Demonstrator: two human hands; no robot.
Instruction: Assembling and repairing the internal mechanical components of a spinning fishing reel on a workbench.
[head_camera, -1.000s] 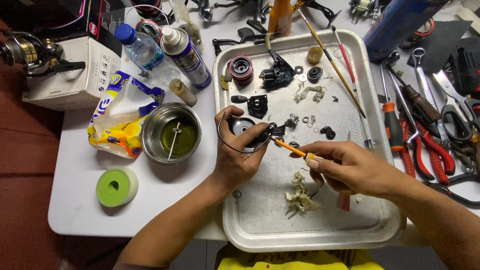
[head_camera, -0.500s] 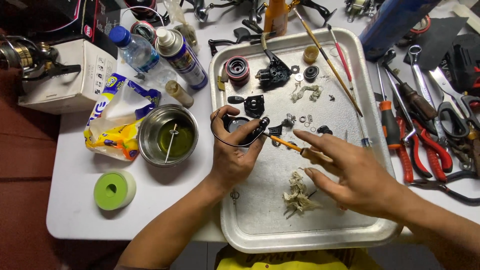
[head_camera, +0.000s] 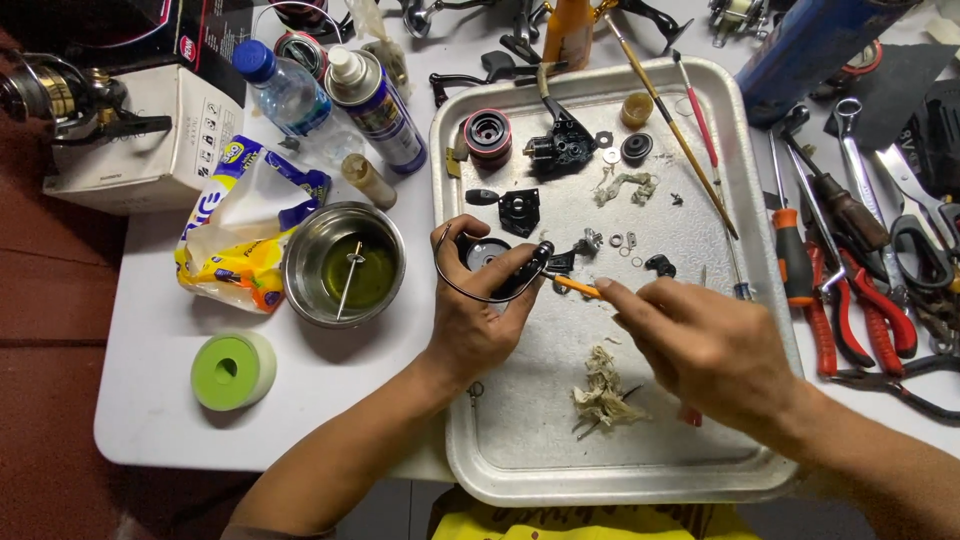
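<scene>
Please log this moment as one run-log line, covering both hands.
left hand: grips black round reel part with wire bail | right hand: holds orange-handled tool, tip at part | over dented metal tray

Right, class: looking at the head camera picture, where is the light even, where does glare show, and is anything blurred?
Head view: light is even and soft over the white table; mild glare on the metal tray rim and steel bowl; faint shadows under the left hand and right hand; focus is sharp, edges slightly bowed.
</scene>
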